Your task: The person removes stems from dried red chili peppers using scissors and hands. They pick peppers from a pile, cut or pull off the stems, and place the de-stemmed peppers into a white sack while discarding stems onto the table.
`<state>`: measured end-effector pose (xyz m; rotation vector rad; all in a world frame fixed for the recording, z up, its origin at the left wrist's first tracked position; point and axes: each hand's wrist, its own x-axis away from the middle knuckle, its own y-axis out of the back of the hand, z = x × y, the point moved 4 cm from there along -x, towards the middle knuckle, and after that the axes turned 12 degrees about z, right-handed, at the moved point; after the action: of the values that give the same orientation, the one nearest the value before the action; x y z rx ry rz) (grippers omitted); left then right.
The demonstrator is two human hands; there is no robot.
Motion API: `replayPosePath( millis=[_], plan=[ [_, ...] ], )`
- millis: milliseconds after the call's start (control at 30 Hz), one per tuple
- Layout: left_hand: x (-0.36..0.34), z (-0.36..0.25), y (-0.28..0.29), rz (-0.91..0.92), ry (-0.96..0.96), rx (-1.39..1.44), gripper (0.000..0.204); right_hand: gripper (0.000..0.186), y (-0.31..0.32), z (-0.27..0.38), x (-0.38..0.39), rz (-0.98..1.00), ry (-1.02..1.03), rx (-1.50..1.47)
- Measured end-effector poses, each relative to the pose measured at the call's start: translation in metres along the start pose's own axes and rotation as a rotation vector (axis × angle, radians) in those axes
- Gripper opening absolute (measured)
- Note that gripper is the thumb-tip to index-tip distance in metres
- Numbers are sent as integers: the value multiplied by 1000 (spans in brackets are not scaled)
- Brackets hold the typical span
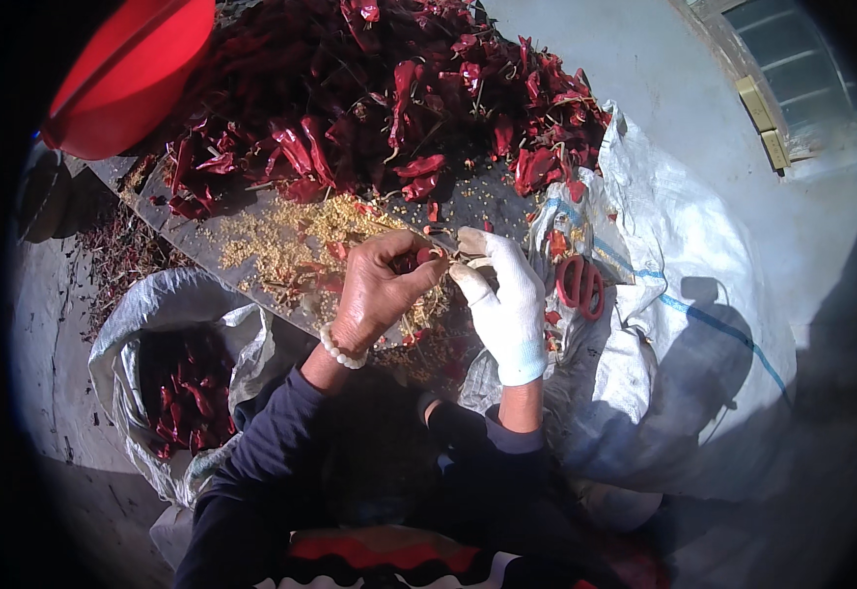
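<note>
My left hand (379,290), bare and with a pale bead bracelet (341,348) at the wrist, is closed on a dried red chili pepper (406,262), mostly hidden by the fingers. Just beside it, my right hand (503,299) wears a white knit glove. Its thumb and forefinger are pinched together near the pepper's end; what lies between them is too small to make out. Beneath both hands, pale yellow seeds (276,245) and red scraps are strewn over a dark tabletop (175,208). Red-handled scissors (580,287) rest on a white sack right of the gloved hand.
A large heap of dried red peppers (350,108) covers the table's far side. At the upper left stands a red plastic basin (129,74). An open white sack (119,344) at lower left holds peppers. To the right bulges a big white woven sack (684,255) with a blue stripe.
</note>
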<state>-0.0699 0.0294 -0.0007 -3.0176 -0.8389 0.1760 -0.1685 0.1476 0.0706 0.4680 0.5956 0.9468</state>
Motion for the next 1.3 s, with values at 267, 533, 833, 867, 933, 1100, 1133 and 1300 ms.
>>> replayPosePath(
  millis=[267, 533, 833, 867, 933, 1100, 1133, 1300],
  plan=[
    [2, -8, -12, 157, -25, -187, 21, 8, -8, -7, 6, -70, 62, -66],
    [11, -9, -20, 423, -13, -296, 20, 26, 23, -55, 14, -450, -45, -1110],
    [18, -16, 31, 107, 303, 373, 30, 31, -9, -17, -24, 241, 174, -141],
    [14, -13, 32, 79, 239, 360, 27, 25, -18, -23, -35, 191, 115, 26],
    [19, -14, 33, 54, 365, 316, 20, 18, -44, -49, -58, 122, 37, 116],
    [10, -7, 27, 53, 222, 433, 12, 31, -68, -95, -106, 163, -7, 827],
    [11, -5, 30, 58, 215, 409, 11, 29, -71, -94, -109, 145, 50, 822],
    [13, -2, 37, 68, 263, 223, 22, 17, -56, -85, -97, 29, 99, 365]
  ],
)
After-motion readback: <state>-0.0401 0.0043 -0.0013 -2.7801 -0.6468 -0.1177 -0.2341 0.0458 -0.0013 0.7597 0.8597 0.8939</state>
